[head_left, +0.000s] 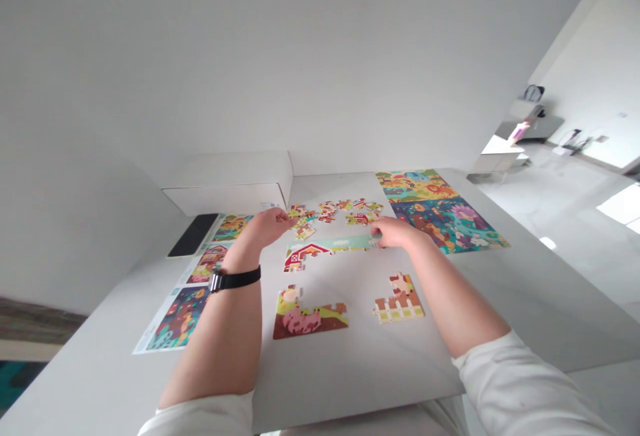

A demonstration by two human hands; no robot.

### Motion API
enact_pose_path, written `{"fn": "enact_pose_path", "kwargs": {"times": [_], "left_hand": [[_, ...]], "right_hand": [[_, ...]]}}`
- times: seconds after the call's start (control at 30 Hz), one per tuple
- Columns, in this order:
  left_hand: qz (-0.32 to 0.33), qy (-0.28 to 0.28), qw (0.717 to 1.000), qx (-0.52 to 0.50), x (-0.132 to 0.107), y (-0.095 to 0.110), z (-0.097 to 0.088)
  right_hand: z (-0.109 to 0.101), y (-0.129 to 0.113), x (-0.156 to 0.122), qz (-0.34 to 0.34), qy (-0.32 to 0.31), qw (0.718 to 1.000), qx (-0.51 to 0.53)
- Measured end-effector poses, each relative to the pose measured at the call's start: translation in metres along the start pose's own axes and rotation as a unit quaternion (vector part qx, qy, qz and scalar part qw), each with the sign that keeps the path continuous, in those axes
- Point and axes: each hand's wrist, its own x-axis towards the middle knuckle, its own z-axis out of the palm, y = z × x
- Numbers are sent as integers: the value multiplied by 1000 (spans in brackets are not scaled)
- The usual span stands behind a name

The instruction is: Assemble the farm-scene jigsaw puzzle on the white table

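Observation:
My left hand, with a dark watch on its wrist, is closed with its fingertips at the left edge of the loose jigsaw pieces. Whether a piece is between those fingers cannot be made out. My right hand has its fingers closed on a puzzle piece at the right end of the joined top strip. A red barn section hangs from that strip's left side. Nearer me lie a joined corner with a pink pig and a joined corner with a white fence.
Two colourful picture sheets lie at the right back. A printed reference sheet and a black phone-like slab are at left. Behind them stands a white box near the wall. The table's right edge borders a bright floor.

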Motion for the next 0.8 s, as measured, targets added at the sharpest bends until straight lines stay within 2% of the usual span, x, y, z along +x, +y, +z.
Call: {"fn": "enact_pose_path", "kwargs": {"times": [0.13,0.27,0.4,0.47,0.6,0.8], "left_hand": [[-47,-89,994,50,5,-18,8],[-50,-145,986,57,11,-23,25],[-50,-155,985,58,14,-26,38],[-30,-153,985,66,13,-27,41],[-2,-160,985,66,13,-26,40],[4,-170,983,69,13,-22,40]], "right_hand": [[4,5,3,-7,0,1000,29],[9,8,6,2,16,999,52],[12,8,8,6,19,998,55],[12,7,7,6,16,998,55],[9,7,5,0,7,999,54],[11,9,8,-13,33,998,57]]}}
